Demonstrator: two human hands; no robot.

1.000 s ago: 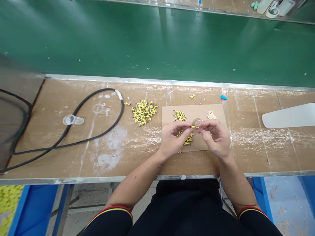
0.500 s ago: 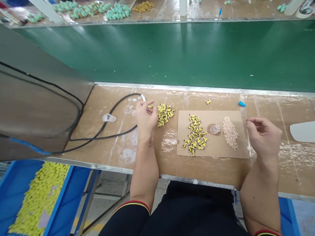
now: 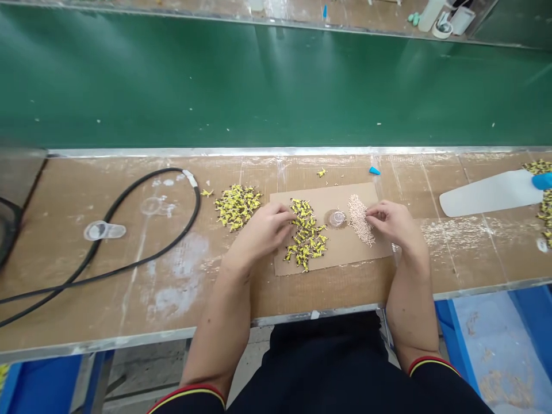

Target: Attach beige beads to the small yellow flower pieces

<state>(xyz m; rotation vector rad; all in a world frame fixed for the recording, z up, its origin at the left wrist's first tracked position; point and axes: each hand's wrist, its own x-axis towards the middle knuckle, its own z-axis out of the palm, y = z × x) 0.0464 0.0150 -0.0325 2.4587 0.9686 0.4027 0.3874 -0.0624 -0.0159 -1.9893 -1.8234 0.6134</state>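
Note:
A brown cardboard sheet (image 3: 340, 250) lies on the bench in front of me. On it sit a heap of small yellow-and-black pieces (image 3: 307, 241), a small clear round dish (image 3: 337, 218) and a strip of tiny beige pieces (image 3: 360, 225). My left hand (image 3: 263, 229) rests at the left edge of the yellow heap, fingers curled and pinching among the pieces. My right hand (image 3: 393, 222) touches the right edge of the beige pieces, thumb and forefinger pinched together. What either pinch holds is too small to see.
A second heap of yellow pieces (image 3: 237, 204) lies left of the cardboard. A black cable (image 3: 129, 253) loops across the left bench beside a clear plastic part (image 3: 103, 230). A white flat scoop (image 3: 487, 195) lies at right. A green conveyor belt (image 3: 276, 86) runs behind.
My left hand came back from the left-hand yellow heap to the heap on the cardboard. My right hand dropped from mid-air onto the beige pieces. One second ago both hands met over the dish.

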